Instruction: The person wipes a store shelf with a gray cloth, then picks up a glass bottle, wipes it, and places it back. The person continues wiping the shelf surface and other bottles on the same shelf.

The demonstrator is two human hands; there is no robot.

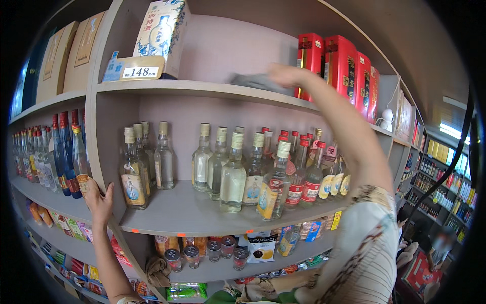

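Observation:
My right hand reaches to the upper shelf and is blurred. Under its fingers is a dark grey cloth, pressed close to the shelf surface. To its left stands a white and blue liquor box, and on its right are several red liquor boxes. My left hand grips the upright shelf divider, thumb on the right face and fingers toward the left. Close by those fingers is a clear bottle with a yellow cap; whether they touch it is unclear.
Clear glass liquor bottles and red-capped bottles fill much of the middle shelf. Below are small lidded cups, snack packets and a brown cloth. A price sign fronts the white box. People sit near a red table.

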